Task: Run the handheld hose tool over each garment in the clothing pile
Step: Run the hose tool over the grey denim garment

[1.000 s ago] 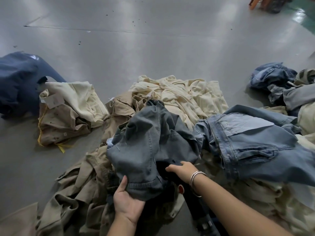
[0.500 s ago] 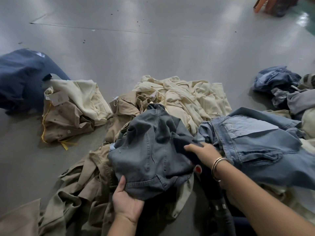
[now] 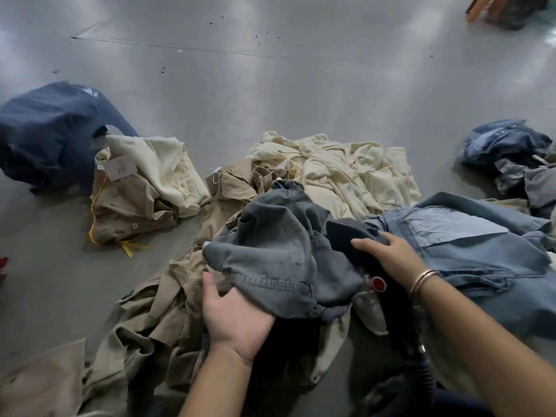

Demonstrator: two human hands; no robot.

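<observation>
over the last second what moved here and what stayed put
The right hand slid away from the person and rightward along the grey garment, toward the light blue jeans, still gripping the black hose tool. The left hand kept holding the garment's hem. The surrounding piles stayed put.

Grey garment [image 3: 279, 260] bunched atop pile; black hose tool [image 3: 388, 299] apparently beneath.

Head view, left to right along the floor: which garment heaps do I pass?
Navy garment → cream-and-tan bundle → grey garment → light blue jeans, with a dark denim heap far right.
</observation>
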